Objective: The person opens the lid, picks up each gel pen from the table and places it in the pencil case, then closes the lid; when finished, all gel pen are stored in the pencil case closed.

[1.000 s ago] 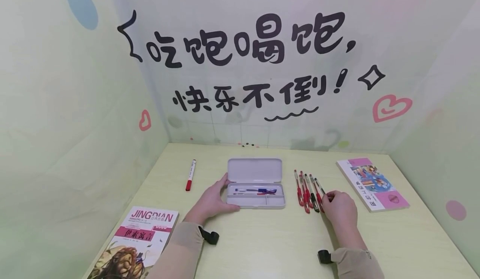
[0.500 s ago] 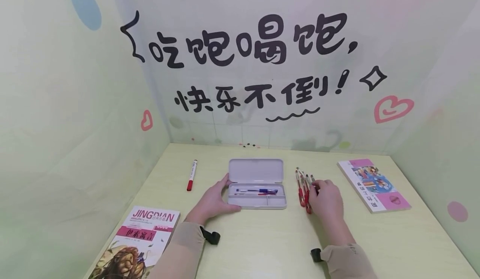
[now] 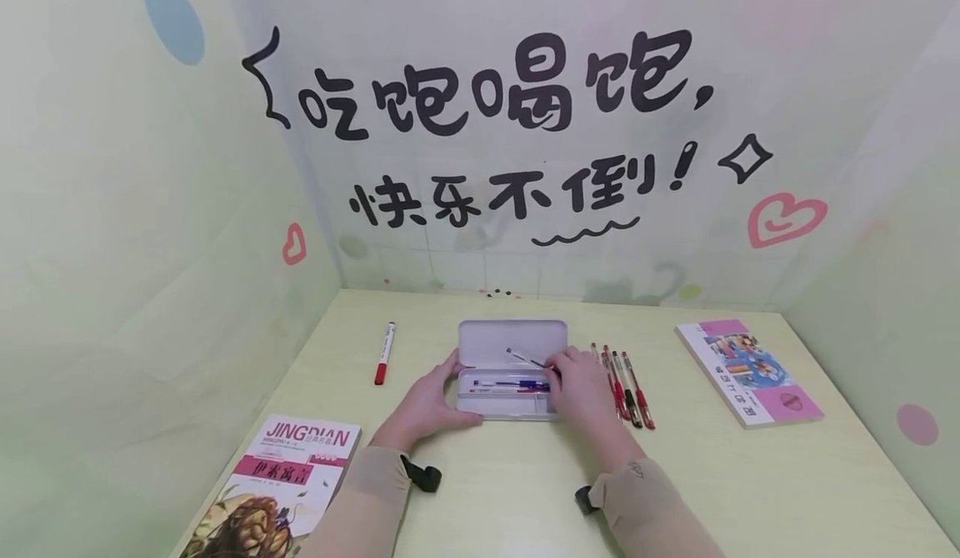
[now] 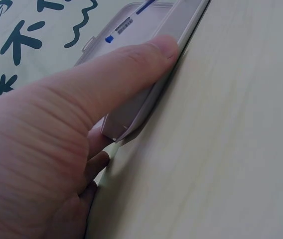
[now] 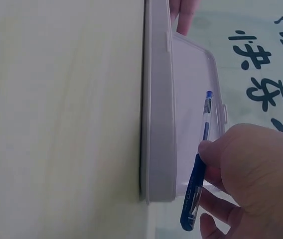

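A pale lilac pencil case (image 3: 480,341) lies open on the table, its lid tipped back. My left hand (image 3: 426,406) grips its left end, thumb along the front edge and fingers round the side. Over the case's right part, my right hand (image 3: 585,391) pinches a blue gel pen (image 5: 207,119) by its middle. The pen's clear end points up and left across the lid in the head view. Inside the rear compartment lie a blue pen (image 3: 510,384) and a red one (image 3: 498,391). Part of the case's right end is hidden behind my right hand.
Several red and black gel pens (image 3: 632,391) lie right of the case, partly behind my right hand. A red-capped marker (image 3: 385,354) lies at left. One book (image 3: 750,370) rests at far right, another book (image 3: 270,483) at front left. Fabric walls (image 3: 480,266) enclose the table.
My right hand has left the pens on the right and moved left to the case, carrying the blue gel pen. The left hand stays at the case's left end.
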A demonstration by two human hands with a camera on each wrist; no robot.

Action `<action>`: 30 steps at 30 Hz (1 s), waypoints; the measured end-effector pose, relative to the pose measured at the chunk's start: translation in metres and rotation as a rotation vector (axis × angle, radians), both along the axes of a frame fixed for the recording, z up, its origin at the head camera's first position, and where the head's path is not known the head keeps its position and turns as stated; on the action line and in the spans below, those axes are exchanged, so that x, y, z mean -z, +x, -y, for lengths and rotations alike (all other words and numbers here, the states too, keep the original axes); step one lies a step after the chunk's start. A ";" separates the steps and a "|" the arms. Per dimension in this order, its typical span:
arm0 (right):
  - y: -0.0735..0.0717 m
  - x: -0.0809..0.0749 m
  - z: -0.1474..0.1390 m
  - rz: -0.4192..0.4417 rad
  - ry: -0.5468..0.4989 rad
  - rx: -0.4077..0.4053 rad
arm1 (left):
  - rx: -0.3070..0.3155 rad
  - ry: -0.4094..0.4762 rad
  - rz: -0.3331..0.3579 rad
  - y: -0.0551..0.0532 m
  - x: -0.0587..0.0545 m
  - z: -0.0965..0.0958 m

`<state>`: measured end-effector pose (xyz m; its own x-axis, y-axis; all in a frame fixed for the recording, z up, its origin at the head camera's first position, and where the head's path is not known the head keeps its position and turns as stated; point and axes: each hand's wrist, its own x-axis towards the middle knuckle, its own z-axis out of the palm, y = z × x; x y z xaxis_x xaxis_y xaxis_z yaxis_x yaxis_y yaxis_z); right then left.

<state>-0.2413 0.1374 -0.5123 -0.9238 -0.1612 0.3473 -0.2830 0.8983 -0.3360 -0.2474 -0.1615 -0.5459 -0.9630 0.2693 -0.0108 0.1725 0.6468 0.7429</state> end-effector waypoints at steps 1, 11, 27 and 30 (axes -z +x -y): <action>0.000 -0.001 0.004 0.010 0.010 -0.008 | 0.002 -0.001 -0.003 0.000 0.001 0.000; -0.005 0.004 0.033 0.029 0.053 -0.089 | -0.001 -0.004 0.009 0.001 0.000 0.000; -0.007 0.000 0.053 0.131 0.158 -0.109 | 0.002 -0.002 -0.017 0.000 0.002 0.000; -0.006 0.000 0.054 0.144 0.164 -0.095 | 0.002 0.001 -0.019 0.000 0.002 0.000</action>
<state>-0.2477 0.0832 -0.5121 -0.9400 -0.2931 0.1747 -0.3285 0.9158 -0.2311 -0.2479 -0.1614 -0.5483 -0.9624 0.2715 0.0073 0.1878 0.6455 0.7403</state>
